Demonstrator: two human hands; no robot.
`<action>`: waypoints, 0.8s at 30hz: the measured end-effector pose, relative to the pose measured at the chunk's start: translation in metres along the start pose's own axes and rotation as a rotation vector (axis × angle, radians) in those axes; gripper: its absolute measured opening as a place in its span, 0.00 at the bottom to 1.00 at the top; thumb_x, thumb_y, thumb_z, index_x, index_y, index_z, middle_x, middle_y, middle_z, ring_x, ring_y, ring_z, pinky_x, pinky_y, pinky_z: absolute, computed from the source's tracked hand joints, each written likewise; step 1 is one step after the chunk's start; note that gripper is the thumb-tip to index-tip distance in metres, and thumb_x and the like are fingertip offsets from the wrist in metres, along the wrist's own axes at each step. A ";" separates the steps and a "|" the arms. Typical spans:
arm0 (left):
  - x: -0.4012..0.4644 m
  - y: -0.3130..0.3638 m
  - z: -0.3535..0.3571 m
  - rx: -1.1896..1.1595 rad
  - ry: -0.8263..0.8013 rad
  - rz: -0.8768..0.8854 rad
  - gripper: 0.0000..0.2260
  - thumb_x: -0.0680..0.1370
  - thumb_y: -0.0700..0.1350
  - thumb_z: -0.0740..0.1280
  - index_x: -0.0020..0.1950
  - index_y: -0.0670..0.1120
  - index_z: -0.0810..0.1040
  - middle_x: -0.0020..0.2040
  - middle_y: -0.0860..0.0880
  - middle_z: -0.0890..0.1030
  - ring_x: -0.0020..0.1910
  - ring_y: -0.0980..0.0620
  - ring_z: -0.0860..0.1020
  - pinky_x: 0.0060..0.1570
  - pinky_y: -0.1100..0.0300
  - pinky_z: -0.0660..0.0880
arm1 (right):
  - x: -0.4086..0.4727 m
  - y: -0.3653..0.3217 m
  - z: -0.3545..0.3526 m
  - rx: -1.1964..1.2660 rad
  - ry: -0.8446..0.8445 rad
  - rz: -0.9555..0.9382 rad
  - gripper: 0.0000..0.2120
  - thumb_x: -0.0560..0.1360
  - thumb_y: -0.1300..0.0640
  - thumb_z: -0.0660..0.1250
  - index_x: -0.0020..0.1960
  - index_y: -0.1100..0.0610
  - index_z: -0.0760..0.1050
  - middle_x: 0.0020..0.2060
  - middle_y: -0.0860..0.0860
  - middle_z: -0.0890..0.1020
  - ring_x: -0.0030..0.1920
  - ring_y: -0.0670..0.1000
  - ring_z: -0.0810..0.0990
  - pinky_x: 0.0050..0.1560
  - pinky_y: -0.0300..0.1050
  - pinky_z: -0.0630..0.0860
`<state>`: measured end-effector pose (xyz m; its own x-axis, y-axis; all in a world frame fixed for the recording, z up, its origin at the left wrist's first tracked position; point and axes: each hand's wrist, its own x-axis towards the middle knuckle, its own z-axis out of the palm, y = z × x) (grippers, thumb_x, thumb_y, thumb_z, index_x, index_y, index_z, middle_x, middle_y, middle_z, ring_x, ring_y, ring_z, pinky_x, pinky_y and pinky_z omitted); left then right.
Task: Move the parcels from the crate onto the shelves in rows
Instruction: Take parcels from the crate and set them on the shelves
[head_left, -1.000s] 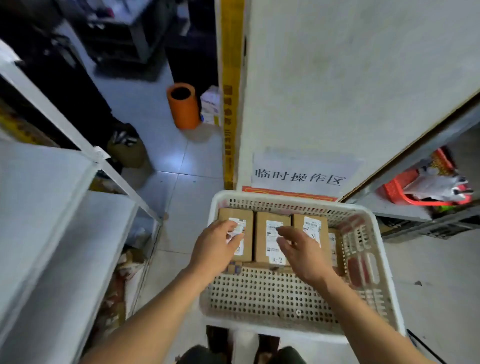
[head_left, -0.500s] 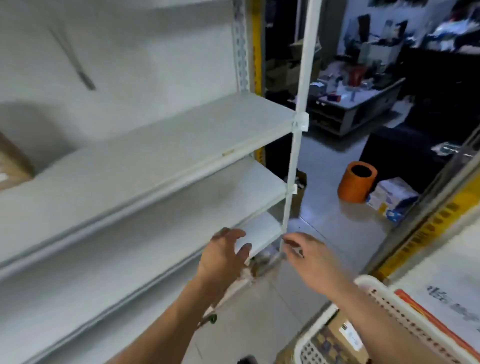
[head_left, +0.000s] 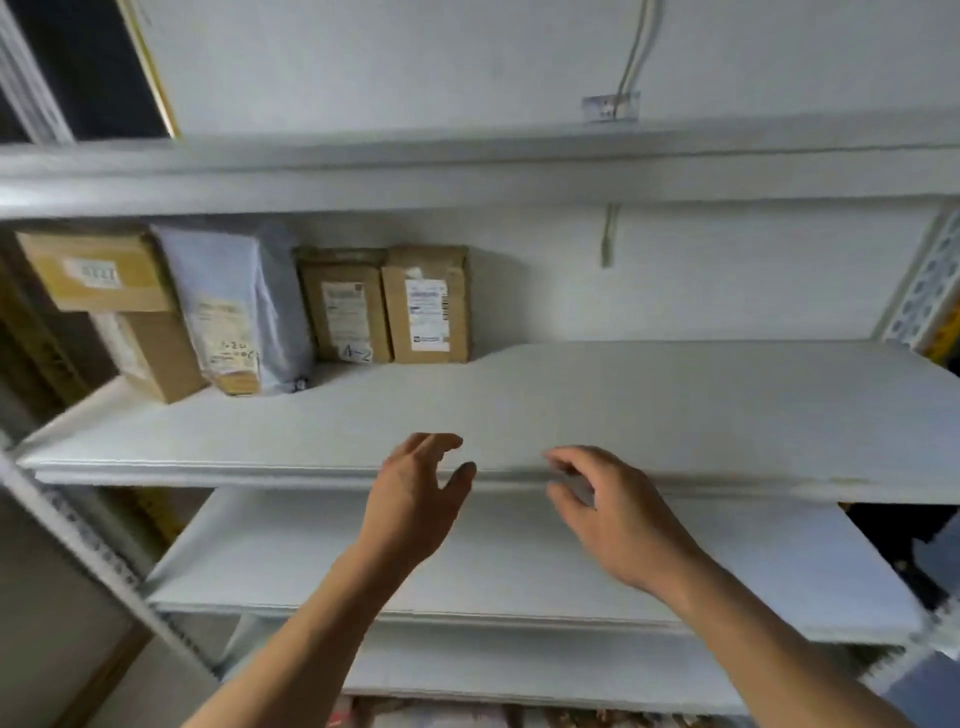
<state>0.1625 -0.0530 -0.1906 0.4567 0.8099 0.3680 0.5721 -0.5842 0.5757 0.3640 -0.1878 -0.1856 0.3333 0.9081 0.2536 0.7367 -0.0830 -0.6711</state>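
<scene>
A white metal shelf (head_left: 675, 410) faces me at chest height. A row of parcels stands at its back left: a stacked brown carton (head_left: 104, 291), a grey poly bag (head_left: 236, 306) and two upright brown boxes (head_left: 345, 309) (head_left: 428, 306) with white labels. My left hand (head_left: 415, 499) and my right hand (head_left: 608, 509) hover side by side at the shelf's front edge, fingers loosely spread, nothing in either. The crate is out of view.
The shelf board to the right of the boxes is bare up to the perforated upright (head_left: 924, 291). A lower shelf (head_left: 519, 561) lies beneath my hands, and another board sits above. A grey cable (head_left: 610, 234) hangs on the back wall.
My view swung from the crate on the floor, left past the shelf end, to the shelf front. Both hands left the crate's parcels and rose to the shelf edge, holding nothing.
</scene>
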 end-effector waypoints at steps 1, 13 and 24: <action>0.010 -0.013 -0.009 0.004 0.012 -0.018 0.16 0.79 0.52 0.74 0.66 0.49 0.83 0.60 0.50 0.83 0.57 0.51 0.82 0.55 0.59 0.76 | 0.018 -0.009 0.010 0.017 -0.008 -0.018 0.17 0.81 0.54 0.71 0.69 0.50 0.79 0.63 0.41 0.82 0.62 0.40 0.79 0.64 0.29 0.71; 0.160 -0.101 -0.032 -0.045 0.042 -0.118 0.27 0.79 0.56 0.72 0.74 0.45 0.73 0.69 0.45 0.78 0.64 0.47 0.79 0.62 0.50 0.77 | 0.194 -0.045 0.087 0.101 -0.001 0.026 0.20 0.82 0.51 0.69 0.73 0.51 0.75 0.65 0.47 0.81 0.65 0.47 0.79 0.68 0.42 0.74; 0.251 -0.115 0.011 -0.154 0.107 -0.252 0.30 0.77 0.49 0.75 0.74 0.42 0.69 0.67 0.42 0.75 0.67 0.43 0.69 0.55 0.63 0.62 | 0.322 -0.013 0.102 0.169 0.005 0.198 0.43 0.79 0.49 0.72 0.85 0.54 0.51 0.82 0.55 0.64 0.80 0.54 0.66 0.79 0.54 0.66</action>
<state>0.2191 0.2163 -0.1727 0.2349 0.9339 0.2694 0.5446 -0.3561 0.7594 0.4021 0.1472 -0.1663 0.4641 0.8791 0.1087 0.5486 -0.1889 -0.8145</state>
